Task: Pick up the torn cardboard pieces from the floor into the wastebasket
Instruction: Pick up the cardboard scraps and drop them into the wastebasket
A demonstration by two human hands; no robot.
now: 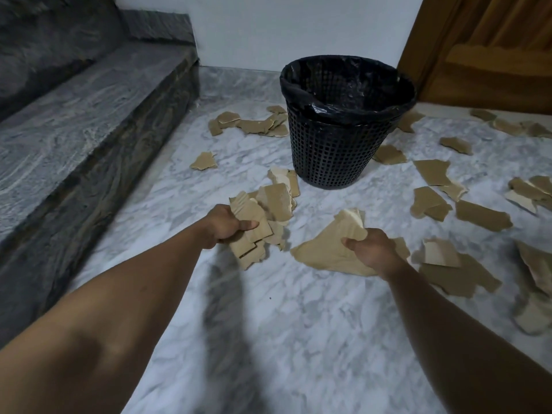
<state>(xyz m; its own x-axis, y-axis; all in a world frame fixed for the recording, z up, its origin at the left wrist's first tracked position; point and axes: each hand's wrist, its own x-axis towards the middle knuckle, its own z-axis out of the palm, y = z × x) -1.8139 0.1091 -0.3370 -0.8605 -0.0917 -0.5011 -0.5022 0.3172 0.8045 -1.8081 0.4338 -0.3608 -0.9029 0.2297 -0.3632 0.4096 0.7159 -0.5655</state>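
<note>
A black mesh wastebasket (334, 150) with a black liner stands on the marble floor ahead. My left hand (225, 225) grips a bundle of torn brown cardboard pieces (254, 216), held left of and below the basket. My right hand (373, 249) is closed on a large pale cardboard piece (322, 249) to the right of the bundle. Several more torn pieces lie scattered: a cluster (251, 124) left of the basket, a single piece (203, 161), and others (433, 201) on the right.
Dark granite steps (89, 121) rise along the left side. A wooden door (484, 49) stands at the back right behind the basket. A white wall runs behind. More cardboard (457, 273) lies beside my right forearm.
</note>
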